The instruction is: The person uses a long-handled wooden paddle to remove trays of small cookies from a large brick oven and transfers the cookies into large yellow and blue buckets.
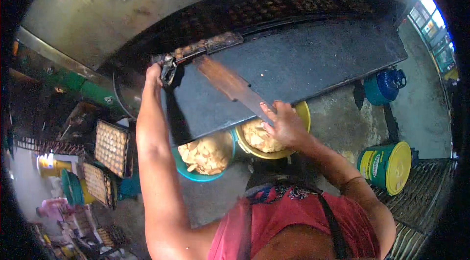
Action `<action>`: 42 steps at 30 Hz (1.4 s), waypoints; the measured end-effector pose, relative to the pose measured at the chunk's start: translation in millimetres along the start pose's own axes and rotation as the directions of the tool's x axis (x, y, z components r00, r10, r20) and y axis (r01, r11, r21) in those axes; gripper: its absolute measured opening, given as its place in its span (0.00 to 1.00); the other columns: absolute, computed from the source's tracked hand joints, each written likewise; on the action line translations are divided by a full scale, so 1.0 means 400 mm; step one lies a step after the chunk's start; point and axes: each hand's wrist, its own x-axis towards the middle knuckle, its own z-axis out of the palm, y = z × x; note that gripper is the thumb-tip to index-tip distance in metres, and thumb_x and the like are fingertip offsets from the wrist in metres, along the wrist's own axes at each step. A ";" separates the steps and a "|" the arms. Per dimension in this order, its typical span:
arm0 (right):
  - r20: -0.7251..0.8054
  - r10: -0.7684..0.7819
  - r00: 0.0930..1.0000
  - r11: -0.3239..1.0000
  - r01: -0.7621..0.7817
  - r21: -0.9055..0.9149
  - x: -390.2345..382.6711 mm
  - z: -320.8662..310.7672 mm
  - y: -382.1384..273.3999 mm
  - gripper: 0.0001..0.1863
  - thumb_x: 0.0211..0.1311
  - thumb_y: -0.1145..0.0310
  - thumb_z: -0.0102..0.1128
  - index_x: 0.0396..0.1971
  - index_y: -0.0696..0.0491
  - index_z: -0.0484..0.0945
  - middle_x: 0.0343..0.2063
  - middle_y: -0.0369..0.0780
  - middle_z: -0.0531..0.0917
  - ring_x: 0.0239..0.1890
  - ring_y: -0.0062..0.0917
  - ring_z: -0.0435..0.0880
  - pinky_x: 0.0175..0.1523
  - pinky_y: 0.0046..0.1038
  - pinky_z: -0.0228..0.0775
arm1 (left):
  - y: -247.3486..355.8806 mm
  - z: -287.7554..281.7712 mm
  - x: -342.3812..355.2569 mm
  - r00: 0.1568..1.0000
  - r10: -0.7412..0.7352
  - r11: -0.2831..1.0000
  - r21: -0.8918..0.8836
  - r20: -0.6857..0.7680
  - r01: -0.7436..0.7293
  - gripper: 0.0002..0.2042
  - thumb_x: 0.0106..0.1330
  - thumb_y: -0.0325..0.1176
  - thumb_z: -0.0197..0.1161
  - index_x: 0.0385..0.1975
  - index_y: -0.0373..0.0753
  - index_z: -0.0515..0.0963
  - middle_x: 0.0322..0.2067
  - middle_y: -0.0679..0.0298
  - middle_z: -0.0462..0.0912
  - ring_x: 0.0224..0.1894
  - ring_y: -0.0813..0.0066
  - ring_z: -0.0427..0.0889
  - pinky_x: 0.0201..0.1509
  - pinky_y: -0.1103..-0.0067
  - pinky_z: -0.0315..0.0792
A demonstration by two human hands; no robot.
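Observation:
My left hand (153, 73) is closed around a dark, clamp-like gripping tool (169, 70) at the oven's left edge. The tool meets the end of a narrow dark baking tray (223, 40), which has browned pieces along it. In my right hand (285, 124) is a long flat paddle (226, 80), brown at its far part and greyish near my fingers. It slants over the dark oven shelf (303, 59), its far end close to the tray. Below my right hand stands a yellow tub (304, 115) of pale, flat baked pieces; a teal basin (198, 178) of similar pieces is left of it.
Behind the shelf, the oven opening (274, 5) holds rows of small browned items. Trays of round baked pieces (110, 147) stand at the left. A blue container (381, 87) and a green bucket with a yellow lid (399, 168) are on the right.

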 end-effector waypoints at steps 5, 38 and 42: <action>0.203 0.034 0.979 0.996 -0.018 -0.084 0.004 -0.111 -0.032 0.34 0.57 0.56 0.60 0.64 0.45 0.63 0.54 0.51 0.67 0.56 0.46 0.66 0.58 0.43 0.65 | 0.074 -0.145 -0.100 0.988 0.136 0.970 0.212 -0.073 -0.118 0.19 0.62 0.41 0.59 0.40 0.27 0.78 0.35 0.52 0.83 0.30 0.61 0.82 0.30 0.67 0.74; 0.205 -0.336 0.920 0.914 0.265 0.306 0.093 0.050 0.094 0.33 0.33 0.68 0.69 0.47 0.57 0.74 0.37 0.48 0.83 0.41 0.39 0.83 0.47 0.33 0.73 | -0.597 -0.015 -1.154 0.648 -0.267 0.786 -0.551 -0.713 -0.282 0.14 0.67 0.34 0.58 0.48 0.34 0.73 0.42 0.65 0.79 0.43 0.78 0.76 0.48 0.79 0.70; 0.273 -0.423 0.864 0.881 0.321 0.348 0.217 0.145 -0.101 0.33 0.33 0.67 0.68 0.47 0.58 0.75 0.36 0.48 0.83 0.39 0.37 0.84 0.45 0.33 0.74 | -0.638 -0.215 -1.075 0.654 -0.100 0.745 -0.492 -0.750 -0.450 0.14 0.66 0.34 0.57 0.48 0.35 0.73 0.41 0.66 0.79 0.41 0.78 0.77 0.46 0.80 0.71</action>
